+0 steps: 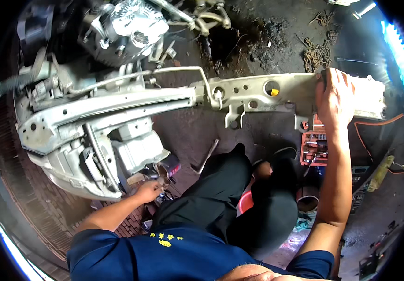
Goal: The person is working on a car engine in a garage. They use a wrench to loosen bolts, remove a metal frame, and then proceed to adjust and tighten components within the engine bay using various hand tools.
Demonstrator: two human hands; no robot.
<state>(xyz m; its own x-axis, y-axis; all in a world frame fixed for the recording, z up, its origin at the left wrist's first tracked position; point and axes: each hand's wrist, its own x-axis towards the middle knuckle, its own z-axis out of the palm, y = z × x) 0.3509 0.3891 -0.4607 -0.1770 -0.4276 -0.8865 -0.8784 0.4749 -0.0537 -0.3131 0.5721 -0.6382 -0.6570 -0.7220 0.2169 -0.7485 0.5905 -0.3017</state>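
Dark, stained floor (178, 124) lies beneath the pale metal beam (293, 90), which stretches across the centre and right of my view, beyond an orange tool tray (304, 149). I have the right hand (337, 98) curled over the beam's top edge; the left hand (150, 191) bunches beside a dark container (169, 166), pinching what, I cannot tell.
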